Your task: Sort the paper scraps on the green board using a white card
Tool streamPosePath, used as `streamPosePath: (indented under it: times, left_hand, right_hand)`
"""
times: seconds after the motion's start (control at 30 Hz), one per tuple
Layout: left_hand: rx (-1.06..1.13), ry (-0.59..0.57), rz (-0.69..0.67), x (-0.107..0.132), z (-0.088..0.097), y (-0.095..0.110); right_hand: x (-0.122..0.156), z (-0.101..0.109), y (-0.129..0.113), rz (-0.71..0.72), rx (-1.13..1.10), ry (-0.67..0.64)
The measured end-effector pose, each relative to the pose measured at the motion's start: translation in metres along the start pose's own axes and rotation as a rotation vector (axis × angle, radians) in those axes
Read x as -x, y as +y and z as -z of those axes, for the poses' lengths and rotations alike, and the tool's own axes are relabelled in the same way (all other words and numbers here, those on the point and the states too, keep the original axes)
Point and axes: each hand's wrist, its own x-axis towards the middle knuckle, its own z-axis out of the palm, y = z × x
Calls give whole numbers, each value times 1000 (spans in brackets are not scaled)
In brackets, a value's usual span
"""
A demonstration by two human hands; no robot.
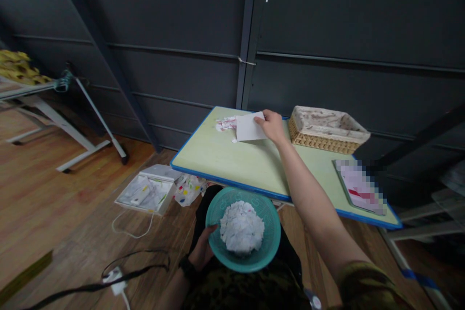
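A: In the head view, where do the white, pink-streaked paper scraps (225, 123) lie from our hands?
B: On the far left part of the pale green, blue-edged surface (218, 160), just left of our right hand (271, 127), clearly the nearer one. Their loose patch runs roughly left to right.
A: What does that hand have?
B: We pinch the right end of a white rectangular card (250, 127) between thumb and fingers. Its left edge borders the scraps; whether they touch, we cannot tell.
A: And our left hand (202, 250)?
B: It grips the left rim of a round turquoise plastic basket (271, 227) over our lap, thumb on the edge, fingers mostly hidden.
A: How do the scraps look?
B: Thin, ragged, loosely scattered; a white, crumpled paper heap (242, 230) fills the basket's middle.
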Motion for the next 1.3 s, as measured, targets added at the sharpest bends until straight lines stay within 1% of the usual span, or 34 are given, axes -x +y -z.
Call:
streamPosePath:
  times: [0.2, 0.33, 0.5, 0.67, 0.83, 1.0, 1.17, 1.3]
  left_hand:
    - [0, -13, -14, 1, -1, 1]
    - [-8, -16, -1, 1, 1, 1]
    - [-14, -19, -5, 1, 0, 1]
    - [-3, -3, -14, 0, 1, 0]
    - [-11, 24, -21, -1, 3, -1]
    - [-5, 2, -12, -1, 3, -2]
    - [-3, -3, -5, 0, 1, -1]
    - [1, -11, 4, 0, -1, 1]
  right_hand:
    - [-3, 3, 3, 15, -90, -46]
    - [-4, 3, 5, 17, -173, -47]
    - [-2, -3, 1, 20, -100, -68]
    - [0, -8, 0, 28, -91, -38]
    - [-2, -6, 2, 8, -49, -60]
    - [-2, -3, 2, 2, -61, -13]
    - [-1, -3, 1, -8, -55, -52]
    - [-1, -3, 0, -12, -68, -43]
